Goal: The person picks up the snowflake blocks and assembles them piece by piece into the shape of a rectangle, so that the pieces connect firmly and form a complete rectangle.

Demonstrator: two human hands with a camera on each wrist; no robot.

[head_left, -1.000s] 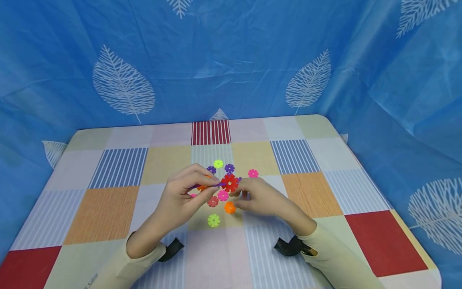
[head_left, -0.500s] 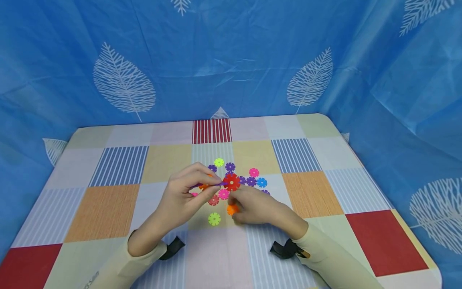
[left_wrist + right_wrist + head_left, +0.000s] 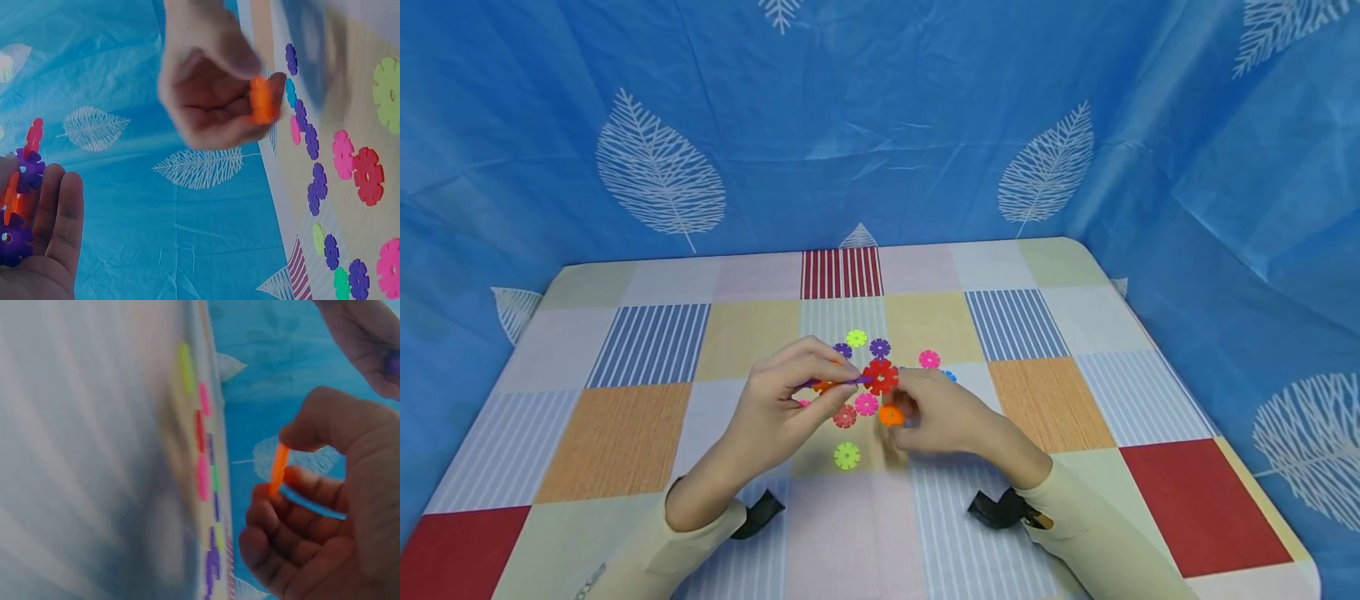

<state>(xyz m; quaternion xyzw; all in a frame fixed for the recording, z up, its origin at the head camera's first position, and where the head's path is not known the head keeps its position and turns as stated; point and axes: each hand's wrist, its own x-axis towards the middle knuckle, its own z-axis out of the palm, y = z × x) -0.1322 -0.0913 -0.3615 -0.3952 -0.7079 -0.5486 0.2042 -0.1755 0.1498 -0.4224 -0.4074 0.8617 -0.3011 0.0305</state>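
My left hand (image 3: 782, 404) pinches a chain of joined, notched snowflake discs between thumb and fingers. A red disc (image 3: 881, 377) sticks out at its right end, slotted to a purple disc (image 3: 859, 381) seen edge-on. The left wrist view shows orange and purple discs (image 3: 14, 245) in that chain, partly hidden by the thumb. Just right of the chain, my right hand (image 3: 946, 412) pinches a loose orange snowflake disc (image 3: 891, 415) between thumb and fingers. It is held above the table, as the right wrist view of the orange disc (image 3: 279, 469) shows.
Several loose discs lie on the checked tablecloth (image 3: 842, 542) below and around the hands, among them a lime disc (image 3: 847, 456), a pink disc (image 3: 867, 404) and a purple disc (image 3: 880, 347). A blue leaf-patterned curtain (image 3: 850, 125) hangs behind the table.
My right hand has closed its fingers on the orange disc and lifted it off the cloth, bringing it up toward the red disc. The left hand has stayed nearly still.
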